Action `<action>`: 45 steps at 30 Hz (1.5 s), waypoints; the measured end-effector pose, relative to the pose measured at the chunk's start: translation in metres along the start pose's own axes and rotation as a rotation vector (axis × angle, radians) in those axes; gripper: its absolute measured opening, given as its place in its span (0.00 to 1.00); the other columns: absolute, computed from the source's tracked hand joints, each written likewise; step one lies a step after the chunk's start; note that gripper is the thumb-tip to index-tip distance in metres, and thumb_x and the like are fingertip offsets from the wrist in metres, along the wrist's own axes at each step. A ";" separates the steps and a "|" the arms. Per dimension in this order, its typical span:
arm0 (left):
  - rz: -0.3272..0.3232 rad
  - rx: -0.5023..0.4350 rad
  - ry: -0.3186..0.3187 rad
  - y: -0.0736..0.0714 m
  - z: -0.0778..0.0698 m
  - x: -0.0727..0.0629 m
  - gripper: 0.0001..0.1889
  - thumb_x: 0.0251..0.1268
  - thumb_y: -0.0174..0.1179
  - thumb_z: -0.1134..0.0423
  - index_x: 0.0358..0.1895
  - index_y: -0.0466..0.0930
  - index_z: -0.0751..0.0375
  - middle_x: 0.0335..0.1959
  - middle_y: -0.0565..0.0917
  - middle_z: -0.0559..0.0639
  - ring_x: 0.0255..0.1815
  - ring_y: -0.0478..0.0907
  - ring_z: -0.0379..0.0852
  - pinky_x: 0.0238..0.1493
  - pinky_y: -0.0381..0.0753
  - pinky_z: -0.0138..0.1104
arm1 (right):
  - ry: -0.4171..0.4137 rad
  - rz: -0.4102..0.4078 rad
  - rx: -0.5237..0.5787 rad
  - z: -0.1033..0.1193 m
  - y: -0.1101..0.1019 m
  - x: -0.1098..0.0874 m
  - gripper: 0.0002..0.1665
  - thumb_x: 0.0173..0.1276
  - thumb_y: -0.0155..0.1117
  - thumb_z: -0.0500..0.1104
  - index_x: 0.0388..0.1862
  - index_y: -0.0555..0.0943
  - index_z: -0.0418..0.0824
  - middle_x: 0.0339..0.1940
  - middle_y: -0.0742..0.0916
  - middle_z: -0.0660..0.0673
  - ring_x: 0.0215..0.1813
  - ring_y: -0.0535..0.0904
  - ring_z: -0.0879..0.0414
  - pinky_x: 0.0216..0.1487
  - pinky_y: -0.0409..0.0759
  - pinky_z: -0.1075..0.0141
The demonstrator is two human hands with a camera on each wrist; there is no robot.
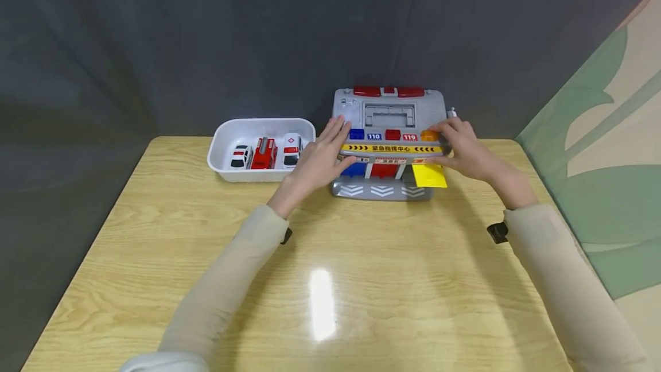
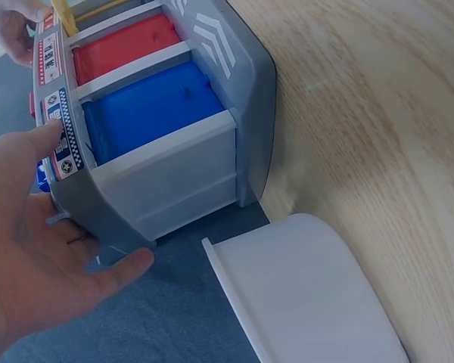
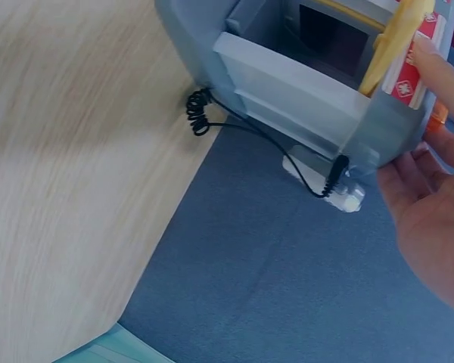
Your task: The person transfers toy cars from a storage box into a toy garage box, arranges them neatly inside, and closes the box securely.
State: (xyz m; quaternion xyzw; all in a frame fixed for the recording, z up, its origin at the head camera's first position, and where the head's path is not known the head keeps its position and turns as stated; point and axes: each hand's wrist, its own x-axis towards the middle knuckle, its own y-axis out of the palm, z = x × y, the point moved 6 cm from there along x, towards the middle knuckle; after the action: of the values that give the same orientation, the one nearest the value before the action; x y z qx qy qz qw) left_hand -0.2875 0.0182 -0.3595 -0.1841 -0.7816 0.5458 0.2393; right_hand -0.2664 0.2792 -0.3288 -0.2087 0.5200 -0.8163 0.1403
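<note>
A grey toy emergency station (image 1: 382,191) stands at the back of the table, with a blue door (image 2: 155,113), a red door (image 2: 125,49) and a raised yellow door (image 1: 430,176). My left hand (image 1: 322,157) holds its left front edge, thumb on the front sign and fingers reaching over the roof. At the right front corner, my right hand (image 1: 465,148) grips the edge. Its thumb lies on the front sign and its curled fingers are by the orange button (image 1: 430,135). Behind the yellow door, the right bay is open.
Left of the station, a white tray (image 1: 219,157) holds a white car (image 1: 240,157), a red fire truck (image 1: 264,154) and a white ambulance (image 1: 291,151). A coiled black cord (image 3: 198,113) runs to a pale part on the station's right side. A dark curtain (image 1: 284,33) hangs behind.
</note>
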 end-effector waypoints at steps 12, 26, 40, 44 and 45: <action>-0.083 -0.322 0.008 -0.030 0.023 -0.006 0.27 0.74 0.52 0.56 0.71 0.63 0.61 0.71 0.65 0.55 0.72 0.60 0.48 0.71 0.57 0.39 | 0.047 0.049 -0.001 0.000 -0.007 0.004 0.37 0.56 0.75 0.38 0.60 0.68 0.26 0.55 0.69 0.31 0.55 0.58 0.36 0.50 0.62 0.47; 0.031 -0.327 -0.406 -0.034 0.097 -0.037 0.23 0.73 0.49 0.58 0.61 0.69 0.76 0.51 0.79 0.68 0.48 0.78 0.59 0.49 0.77 0.48 | 0.075 0.092 0.017 0.005 0.008 -0.003 0.37 0.57 0.74 0.38 0.61 0.67 0.25 0.56 0.68 0.31 0.56 0.57 0.36 0.50 0.63 0.48; 0.101 -0.137 -0.485 -0.014 0.099 -0.031 0.21 0.73 0.48 0.56 0.19 0.66 0.60 0.23 0.72 0.57 0.25 0.70 0.52 0.27 0.69 0.41 | 0.049 0.061 -0.012 0.014 0.004 -0.006 0.37 0.57 0.75 0.38 0.60 0.68 0.25 0.57 0.68 0.30 0.54 0.58 0.37 0.49 0.63 0.49; 0.161 -0.170 -0.494 -0.006 0.103 -0.032 0.21 0.74 0.48 0.57 0.19 0.64 0.58 0.20 0.67 0.52 0.21 0.66 0.47 0.23 0.65 0.36 | 0.056 0.067 -0.015 0.015 0.004 -0.005 0.37 0.58 0.74 0.39 0.60 0.68 0.25 0.57 0.68 0.30 0.54 0.58 0.37 0.49 0.63 0.49; 0.179 -0.184 -0.495 -0.004 0.104 -0.032 0.20 0.74 0.48 0.57 0.19 0.63 0.58 0.19 0.66 0.51 0.20 0.65 0.46 0.23 0.64 0.35 | 0.056 0.067 -0.015 0.015 0.004 -0.005 0.37 0.58 0.74 0.39 0.60 0.68 0.25 0.57 0.68 0.30 0.54 0.58 0.37 0.49 0.63 0.49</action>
State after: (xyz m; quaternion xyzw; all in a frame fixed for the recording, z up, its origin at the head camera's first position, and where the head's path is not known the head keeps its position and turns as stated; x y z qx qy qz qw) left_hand -0.3208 -0.0806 -0.3911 -0.1344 -0.8433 0.5197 -0.0256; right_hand -0.2547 0.2677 -0.3272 -0.1690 0.5365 -0.8128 0.1515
